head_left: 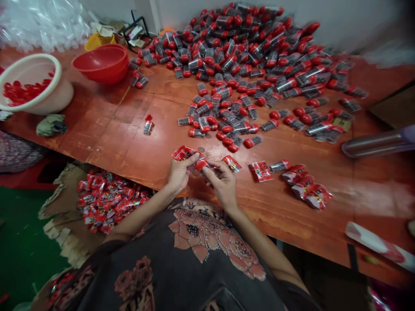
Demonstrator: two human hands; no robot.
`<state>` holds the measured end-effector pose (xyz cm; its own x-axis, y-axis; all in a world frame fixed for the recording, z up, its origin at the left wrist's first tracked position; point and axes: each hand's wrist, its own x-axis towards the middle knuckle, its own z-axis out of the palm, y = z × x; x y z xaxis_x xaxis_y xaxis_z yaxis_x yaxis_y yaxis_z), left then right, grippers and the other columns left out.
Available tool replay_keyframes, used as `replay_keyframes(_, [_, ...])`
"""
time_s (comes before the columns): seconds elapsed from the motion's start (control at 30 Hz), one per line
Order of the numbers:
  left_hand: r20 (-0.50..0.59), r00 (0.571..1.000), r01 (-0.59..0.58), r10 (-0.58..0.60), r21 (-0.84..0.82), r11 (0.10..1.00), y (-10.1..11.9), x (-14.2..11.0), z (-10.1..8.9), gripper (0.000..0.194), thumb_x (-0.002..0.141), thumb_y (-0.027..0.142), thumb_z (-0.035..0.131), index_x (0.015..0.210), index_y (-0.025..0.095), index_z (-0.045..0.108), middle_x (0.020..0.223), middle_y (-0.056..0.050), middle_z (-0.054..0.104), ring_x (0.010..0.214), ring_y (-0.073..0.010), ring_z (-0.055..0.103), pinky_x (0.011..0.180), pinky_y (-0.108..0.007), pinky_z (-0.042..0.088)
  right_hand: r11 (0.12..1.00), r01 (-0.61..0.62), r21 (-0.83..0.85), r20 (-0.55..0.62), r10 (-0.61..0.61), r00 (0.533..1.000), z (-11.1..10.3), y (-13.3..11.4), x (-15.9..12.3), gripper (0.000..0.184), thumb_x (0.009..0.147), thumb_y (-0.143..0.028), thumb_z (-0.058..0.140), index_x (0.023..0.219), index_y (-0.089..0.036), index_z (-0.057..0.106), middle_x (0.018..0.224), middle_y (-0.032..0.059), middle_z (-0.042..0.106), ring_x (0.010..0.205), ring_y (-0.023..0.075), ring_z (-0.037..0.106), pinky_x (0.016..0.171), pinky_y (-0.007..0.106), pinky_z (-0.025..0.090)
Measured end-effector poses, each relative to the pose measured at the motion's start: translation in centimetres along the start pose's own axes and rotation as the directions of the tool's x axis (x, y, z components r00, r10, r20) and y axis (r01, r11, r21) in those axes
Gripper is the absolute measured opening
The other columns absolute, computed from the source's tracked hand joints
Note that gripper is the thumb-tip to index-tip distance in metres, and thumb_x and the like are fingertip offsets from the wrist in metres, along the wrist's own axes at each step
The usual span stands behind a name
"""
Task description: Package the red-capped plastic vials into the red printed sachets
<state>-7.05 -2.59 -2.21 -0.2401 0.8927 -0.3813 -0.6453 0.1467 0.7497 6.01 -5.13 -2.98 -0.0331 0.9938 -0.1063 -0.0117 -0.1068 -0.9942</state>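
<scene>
My left hand (178,175) is closed on a red printed packet (184,152), its thumb pressed along the top. Close against it, my right hand (224,183) pinches a small red-ended item (201,163); its lower part is hidden by my fingers. Just right of my hands lies a loose red printed packet (232,163). Farther right are a flat red packet (261,171), a clear red-capped container (280,166) and several filled red packets (304,183). A small round grey disc (201,150) sits on the table beyond my fingers.
A large heap of clear red-capped containers (227,65) covers the table's back. At left stand a white basin (60,93) with red pieces and a red bowl (100,65). Below the table edge, a torn carton (61,224) holds many red packets (106,198). A clear tube (376,144) lies right.
</scene>
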Motion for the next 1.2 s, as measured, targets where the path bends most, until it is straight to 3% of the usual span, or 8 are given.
replay_keyframes(0.13, [0.021, 1.000, -0.016, 0.015, 0.028, 0.999, 0.2, -0.1, 0.2, 0.022, 0.058, 0.020, 0.086, 0.071, 0.016, 0.069, 0.070, 0.000, 0.071, 0.060, -0.0101, 0.064, 0.062, -0.022, 0.052, 0.999, 0.021, -0.046, 0.037, -0.019, 0.999, -0.1, -0.6, 0.1, 0.022, 0.082, -0.035, 0.069, 0.103, -0.028, 0.071, 0.093, 0.0017, 0.062, 0.066, 0.0118, 0.055, 0.050, 0.025, 0.046])
replay_keyframes(0.3, [0.025, 0.999, -0.027, 0.026, 0.053, 0.998, 0.4, -0.3, 0.3, 0.024, 0.058, 0.021, 0.086, 0.074, 0.017, 0.069, 0.074, 0.000, 0.072, 0.063, -0.0113, 0.066, 0.063, -0.023, 0.053, 0.998, -0.047, 0.037, 0.036, 0.046, 0.998, 0.1, -0.7, 0.0, 0.025, 0.080, -0.036, 0.070, 0.103, -0.027, 0.067, 0.088, -0.0005, 0.063, 0.061, 0.0104, 0.053, 0.052, 0.027, 0.048])
replay_keyframes(0.4, [0.039, 0.999, 0.002, -0.006, 0.106, 0.994, 0.5, -0.5, 0.1, 0.023, 0.059, 0.024, 0.086, 0.073, 0.016, 0.069, 0.072, 0.000, 0.072, 0.059, -0.0105, 0.064, 0.058, -0.022, 0.052, 0.998, -0.031, 0.063, -0.021, 0.033, 0.999, 0.2, -0.3, -0.1, 0.030, 0.081, -0.035, 0.069, 0.109, -0.028, 0.063, 0.095, 0.0009, 0.065, 0.072, 0.0137, 0.059, 0.060, 0.030, 0.053])
replay_keyframes(0.6, [0.036, 0.997, 0.061, -0.069, 0.188, 0.980, 0.4, -0.9, -0.5, 0.030, 0.055, 0.027, 0.089, 0.077, 0.017, 0.072, 0.076, -0.002, 0.073, 0.062, -0.0128, 0.066, 0.061, -0.025, 0.054, 0.993, 0.071, -0.099, -0.016, -0.073, 0.997, -0.2, 0.7, 0.1, 0.032, 0.087, -0.033, 0.060, 0.118, -0.031, 0.062, 0.107, 0.0048, 0.065, 0.099, 0.0218, 0.062, 0.076, 0.039, 0.058])
replay_keyframes(0.77, [0.099, 0.986, 0.100, -0.133, 0.281, 0.955, 0.8, -1.0, -1.1, 0.032, 0.056, 0.026, 0.088, 0.082, 0.016, 0.073, 0.079, -0.004, 0.074, 0.067, -0.0153, 0.066, 0.065, -0.029, 0.056, 0.990, 0.085, -0.113, -0.013, -0.087, 0.996, -0.1, 1.0, 0.0, 0.037, 0.089, -0.033, 0.058, 0.126, -0.034, 0.058, 0.116, 0.0054, 0.063, 0.104, 0.0221, 0.061, 0.080, 0.039, 0.058])
replay_keyframes(0.97, [0.182, 0.965, 0.127, -0.186, 0.295, 0.947, 1.9, -0.7, -1.2, 0.045, 0.050, 0.017, 0.088, 0.093, 0.017, 0.073, 0.081, -0.003, 0.074, 0.067, -0.0154, 0.067, 0.067, -0.028, 0.056, 0.997, 0.062, -0.043, 0.099, -0.057, 0.993, -0.1, 0.7, 0.1, 0.038, 0.091, -0.036, 0.058, 0.129, -0.037, 0.057, 0.115, 0.0040, 0.062, 0.104, 0.0217, 0.060, 0.087, 0.042, 0.055])
replay_keyframes(1.13, [0.132, 0.980, 0.117, -0.149, 0.229, 0.967, 1.2, -0.9, -0.7, 0.032, 0.055, 0.021, 0.087, 0.084, 0.016, 0.073, 0.081, -0.005, 0.074, 0.069, -0.0156, 0.068, 0.066, -0.028, 0.056, 0.979, 0.169, -0.118, -0.006, -0.171, 0.985, 0.0, 0.8, -0.1, 0.033, 0.092, -0.036, 0.057, 0.124, -0.039, 0.062, 0.108, 0.0038, 0.059, 0.105, 0.0217, 0.058, 0.095, 0.045, 0.052])
replay_keyframes(1.2, [0.083, 0.991, 0.084, -0.103, 0.202, 0.976, 1.0, -1.0, -0.5, 0.029, 0.055, 0.020, 0.086, 0.081, 0.017, 0.073, 0.081, -0.004, 0.074, 0.070, -0.0159, 0.068, 0.067, -0.028, 0.056, 0.982, 0.153, -0.111, 0.034, -0.150, 0.988, -0.2, 0.7, -0.2, 0.037, 0.091, -0.036, 0.058, 0.128, -0.040, 0.059, 0.112, 0.0044, 0.058, 0.107, 0.0225, 0.057, 0.097, 0.046, 0.051])
